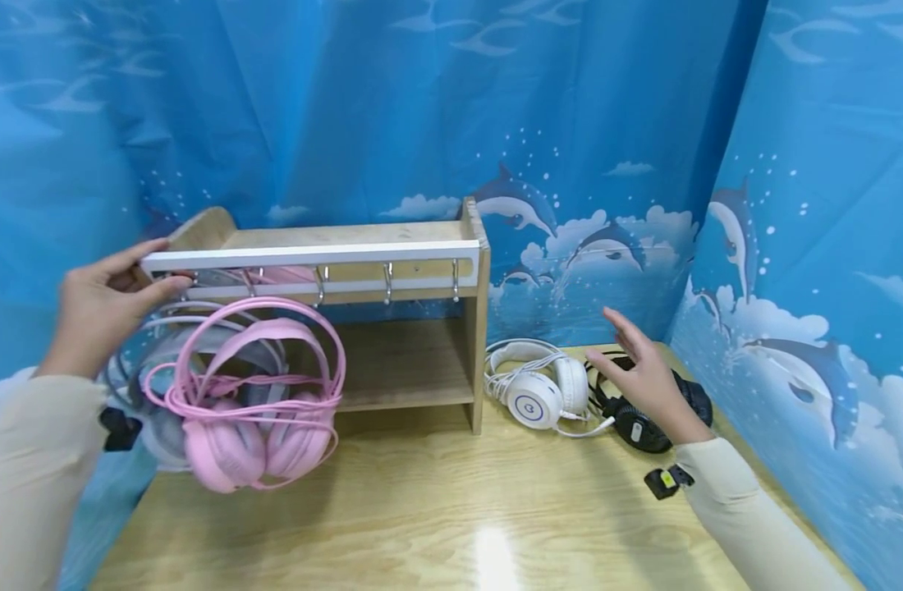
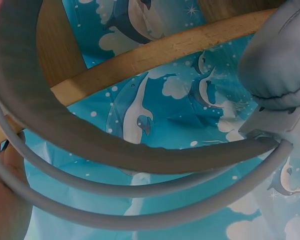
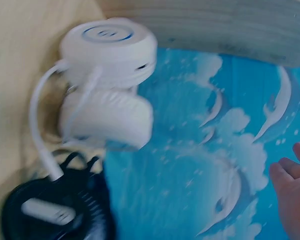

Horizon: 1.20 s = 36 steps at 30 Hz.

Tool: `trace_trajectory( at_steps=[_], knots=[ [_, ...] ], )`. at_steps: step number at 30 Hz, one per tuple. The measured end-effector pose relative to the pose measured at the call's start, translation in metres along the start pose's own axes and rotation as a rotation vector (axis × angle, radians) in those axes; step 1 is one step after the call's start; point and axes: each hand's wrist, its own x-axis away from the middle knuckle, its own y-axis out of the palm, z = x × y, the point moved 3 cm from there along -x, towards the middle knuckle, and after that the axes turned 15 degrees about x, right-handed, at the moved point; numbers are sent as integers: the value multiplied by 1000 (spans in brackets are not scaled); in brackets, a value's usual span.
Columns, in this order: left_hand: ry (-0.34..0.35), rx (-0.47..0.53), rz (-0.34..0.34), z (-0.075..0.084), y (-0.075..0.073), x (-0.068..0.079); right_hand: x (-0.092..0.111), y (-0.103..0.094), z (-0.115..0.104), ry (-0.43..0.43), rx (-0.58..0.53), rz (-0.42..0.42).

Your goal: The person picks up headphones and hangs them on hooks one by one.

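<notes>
My left hand [image 1: 112,300] grips the left end of the white hook rail [image 1: 348,252] on a wooden shelf rack [image 1: 403,361], thumb in front. Pink headphones [image 1: 226,451] with a bundled pink cable hang from the rail. Behind them hang grey headphones [image 1: 159,431], partly hidden; their headband [image 2: 140,157] crosses the left wrist view close up. My right hand [image 1: 647,382] is in the air with its fingers extended, in front of black headphones [image 1: 695,402], holding nothing. White headphones [image 1: 533,402] with a coiled cable lie left of the black pair, beside the rack.
Several metal hooks [image 1: 388,283] line the rail, those to the right of the pink headphones bare. The rack stands on a light wooden table [image 1: 400,509]. Blue dolphin-print curtains [image 1: 363,107] close off the back and the sides.
</notes>
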Motion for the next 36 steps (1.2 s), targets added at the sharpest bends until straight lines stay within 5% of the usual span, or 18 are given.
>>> trace_trajectory(
  at_steps=[14,26,36],
  knots=[
    [6,10,-5,0,0,-2,53,6,70,149,245,4],
    [12,-4,1,1,0,1,65,1,86,159,178,22],
    [17,-8,-2,1,1,2,75,-15,106,304,104,91]
  ],
)
